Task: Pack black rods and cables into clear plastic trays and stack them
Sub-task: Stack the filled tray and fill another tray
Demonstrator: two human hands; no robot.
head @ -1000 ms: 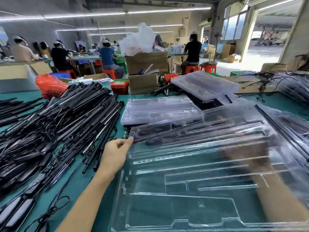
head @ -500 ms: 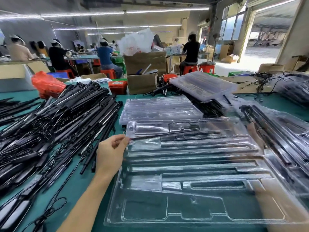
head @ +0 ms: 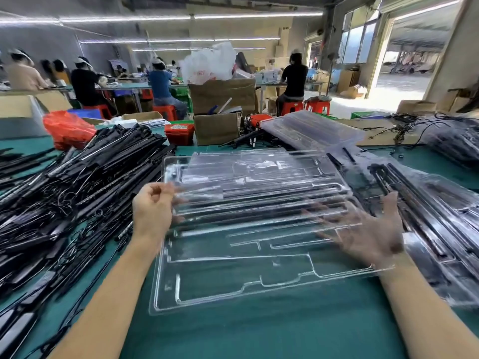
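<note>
We hold an empty tray, left hand pinching its edge, right hand spread flat beneath; filled trays lie right, rods unpacked.

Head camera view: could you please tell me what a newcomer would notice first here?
A big clear tray fills the centre of the green table, with the left hand at its left edge and the right hand under its right side. A heap of black rods lies left.

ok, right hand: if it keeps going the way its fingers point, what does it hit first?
Probably nothing new: the right hand lies under the clear tray, fingers spread leftward beneath it. Depth through the plastic is unclear.
</note>
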